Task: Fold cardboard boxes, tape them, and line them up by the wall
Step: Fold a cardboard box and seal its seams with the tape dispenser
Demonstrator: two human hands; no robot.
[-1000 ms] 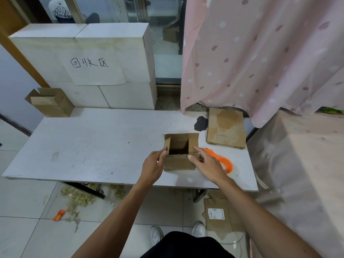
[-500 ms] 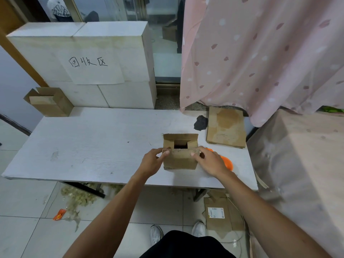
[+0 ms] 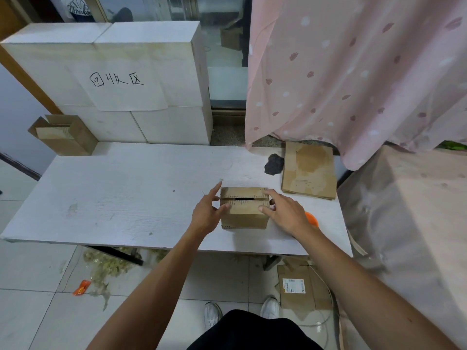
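A small brown cardboard box (image 3: 243, 215) stands on the white table (image 3: 126, 198), its two top flaps folded down with a thin gap between them. My left hand (image 3: 207, 213) presses against the box's left side, thumb on the near flap and forefinger stretched past the far corner. My right hand (image 3: 285, 213) rests on the right end of the flaps, fingers spread. An orange tape dispenser (image 3: 312, 219) lies on the table behind my right hand, mostly hidden.
Flattened cardboard (image 3: 309, 171) lies at the table's far right beside a dark patch (image 3: 274, 164). An open brown box (image 3: 64, 135) sits at the far left by stacked white blocks (image 3: 121, 82). A pink curtain (image 3: 353, 72) hangs at right. More cardboard (image 3: 300, 286) lies on the floor.
The box's top was open a second ago. Both hands have folded the flaps down over it, and the box now stands nearly closed.
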